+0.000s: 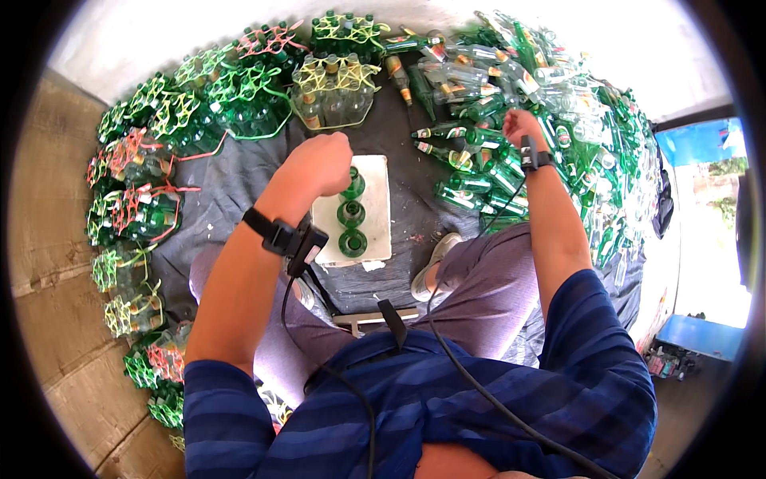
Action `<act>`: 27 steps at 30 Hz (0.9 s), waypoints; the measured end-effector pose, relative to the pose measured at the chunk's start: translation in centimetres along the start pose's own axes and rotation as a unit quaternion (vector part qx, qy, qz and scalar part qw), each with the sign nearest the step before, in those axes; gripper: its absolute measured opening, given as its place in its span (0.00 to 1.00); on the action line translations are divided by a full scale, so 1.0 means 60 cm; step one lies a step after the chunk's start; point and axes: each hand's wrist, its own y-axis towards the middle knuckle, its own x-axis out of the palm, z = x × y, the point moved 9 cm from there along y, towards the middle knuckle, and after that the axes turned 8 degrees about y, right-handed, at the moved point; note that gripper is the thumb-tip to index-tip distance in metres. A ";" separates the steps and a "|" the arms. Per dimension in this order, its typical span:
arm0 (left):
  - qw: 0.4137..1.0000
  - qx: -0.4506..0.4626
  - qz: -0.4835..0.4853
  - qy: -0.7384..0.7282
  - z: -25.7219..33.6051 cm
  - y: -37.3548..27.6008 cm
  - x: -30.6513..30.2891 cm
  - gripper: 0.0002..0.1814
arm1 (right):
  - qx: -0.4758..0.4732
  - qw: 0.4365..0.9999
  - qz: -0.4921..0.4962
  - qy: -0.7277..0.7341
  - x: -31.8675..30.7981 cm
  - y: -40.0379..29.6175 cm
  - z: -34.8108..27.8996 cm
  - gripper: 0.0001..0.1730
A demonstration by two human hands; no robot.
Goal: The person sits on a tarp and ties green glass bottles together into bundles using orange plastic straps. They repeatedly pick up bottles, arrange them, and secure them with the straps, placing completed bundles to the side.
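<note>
Several green glass bottles (352, 212) stand upright in a row on a white slab (379, 221) between my feet. My left hand (326, 160) is over the slab's far left corner, fingers curled down beside the farthest bottle of the row; whether it grips a bottle is hidden by the hand itself. My right hand (522, 126) reaches to the heap of loose green and clear glass bottles (479, 141) at the right, its fingers curled over the heap. What lies under those fingers cannot be made out. Both wrists wear black straps with small devices and cables.
Bundles of bottles tied with plastic strapping (248, 99) line the left and far sides, one of clear bottles (332, 99) beyond the slab. Dark sheeting (227, 173) covers the floor. Cardboard (66, 239) stands along the left, and a black cable (473, 395) crosses my lap.
</note>
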 end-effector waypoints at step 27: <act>0.995 -0.034 -0.093 -0.017 -0.009 0.056 -0.012 0.14 | 0.050 0.990 0.113 0.063 -0.107 0.206 0.253 0.20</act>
